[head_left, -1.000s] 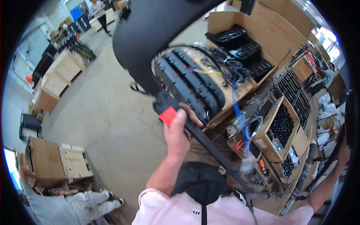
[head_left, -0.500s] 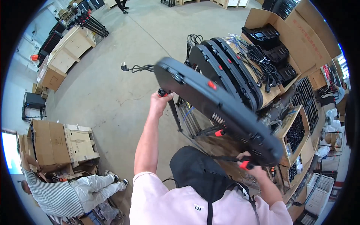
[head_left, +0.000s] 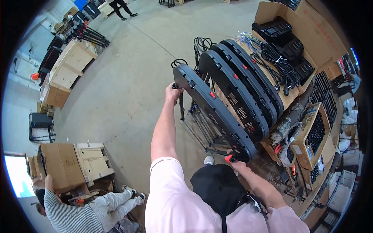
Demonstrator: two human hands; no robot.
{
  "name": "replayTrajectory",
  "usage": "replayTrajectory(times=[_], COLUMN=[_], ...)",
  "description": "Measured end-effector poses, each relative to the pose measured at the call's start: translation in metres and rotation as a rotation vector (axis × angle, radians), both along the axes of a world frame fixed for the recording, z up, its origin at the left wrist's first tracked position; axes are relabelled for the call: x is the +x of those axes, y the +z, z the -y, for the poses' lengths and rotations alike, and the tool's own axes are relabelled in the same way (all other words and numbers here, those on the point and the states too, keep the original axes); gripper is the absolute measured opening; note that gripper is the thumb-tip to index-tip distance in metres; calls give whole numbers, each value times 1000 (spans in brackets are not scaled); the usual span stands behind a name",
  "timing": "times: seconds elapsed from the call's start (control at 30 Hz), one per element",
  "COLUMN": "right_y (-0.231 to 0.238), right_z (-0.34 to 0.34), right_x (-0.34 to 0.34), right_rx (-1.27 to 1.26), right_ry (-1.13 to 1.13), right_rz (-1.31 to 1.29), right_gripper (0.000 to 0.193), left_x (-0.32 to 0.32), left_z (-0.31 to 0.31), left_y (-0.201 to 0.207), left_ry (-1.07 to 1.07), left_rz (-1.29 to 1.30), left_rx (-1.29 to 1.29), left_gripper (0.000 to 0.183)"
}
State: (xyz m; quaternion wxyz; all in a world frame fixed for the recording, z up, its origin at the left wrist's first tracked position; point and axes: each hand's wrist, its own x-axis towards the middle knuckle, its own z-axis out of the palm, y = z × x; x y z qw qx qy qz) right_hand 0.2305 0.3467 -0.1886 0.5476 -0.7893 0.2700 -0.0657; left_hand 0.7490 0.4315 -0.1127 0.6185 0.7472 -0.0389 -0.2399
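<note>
Between my two hands is a long dark-grey plastic housing point(head_left: 213, 110) with rounded ends, vent holes and a red switch. It stands on edge beside a row of similar housings point(head_left: 243, 89), roughly parallel to them. My left hand point(head_left: 173, 93) is closed round a black fitting at its far end. At the near end, my right hand point(head_left: 238, 165) is closed by a red-and-black clamp point(head_left: 230, 159), its fingers partly hidden. Thin black metal legs point(head_left: 202, 130) show below the housing. A black cable loops out behind its far end.
Coiled black cables point(head_left: 276, 62) and an open carton point(head_left: 316, 35) of black devices lie right of the row. Nearer is a wooden box point(head_left: 305, 145) of small black parts. Another person point(head_left: 89, 213) works at cartons point(head_left: 64, 165) at left; wooden crates point(head_left: 72, 66) stand farther back.
The housing has swung from a steep slant across the row to beside it on the left, nearly parallel. Both hands moved with it. A standing person at the far end shows more now.
</note>
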Motion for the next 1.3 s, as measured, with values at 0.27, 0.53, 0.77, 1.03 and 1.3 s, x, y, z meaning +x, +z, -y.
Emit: replayTrajectory(times=[0.27, 0.53, 0.77, 1.03, 1.3], right_y=[18, 61, -109, -133, -14], right_z=[18, 26, 3, 10, 44], right_x=[2, -48, -292, -307, -178], right_rx=[-385, -193, -99, 111, 287], right_ry=[53, 26, -256, -235, -485], right_rz=[-380, -575, -679, -742, -465], right_gripper=[31, 47, 34, 27, 27], left_x=[6, -167, -391, -294, -279], left_z=[53, -124, -292, -209, -40], left_y=[0, -159, -144, -187, -124], left_ry=[-163, -297, -1121, -663, -493], left_rz=[358, 246, 444, -74, 123], left_rx=[368, 616, 467, 892, 544], left_gripper=[42, 51, 28, 46, 46])
